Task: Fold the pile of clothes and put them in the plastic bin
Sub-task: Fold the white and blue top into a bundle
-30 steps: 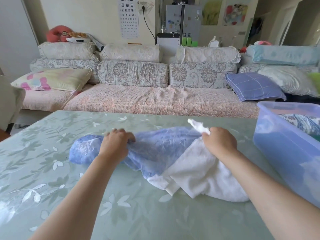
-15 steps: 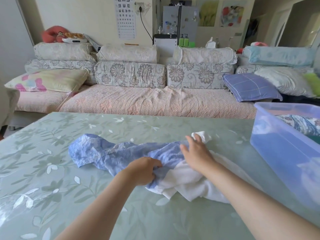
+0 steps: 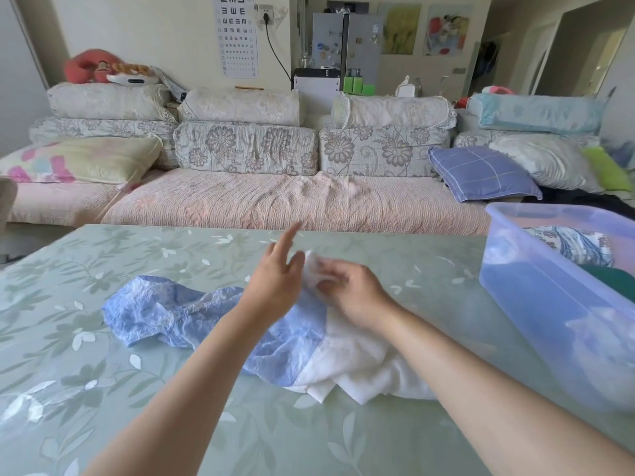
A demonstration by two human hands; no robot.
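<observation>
so the step in hand looks like the straightening-out that comes ahead of a fold: a blue-and-white garment [image 3: 213,317] lies crumpled on the green leaf-patterned table [image 3: 103,407], its blue half bunched toward the left and its white half heaped nearer the person, not yet flat or folded. the right hand [image 3: 354,293] has its fingers curled in on a white corner of the cloth at the far edge, pinching it. the left hand [image 3: 275,286] hovers just beside that corner with fingers straight and spread apart, the index finger pointing up and away; it grips nothing, and blur makes it hard to say whether the palm touches the fabric below. the plastic bin [image 3: 549,304] stands on the table to the right, near the garment but apart from it, and holds a patterned piece [image 3: 577,245] and a dark green piece [image 3: 615,280], so part of the pile seems done. my guess is that the next move calls for the left hand to find a second corner, so both hands can pull the cloth taut and lay it flat; thin crinkled fabric like this will likely twist, so the corners want separating first.
</observation>
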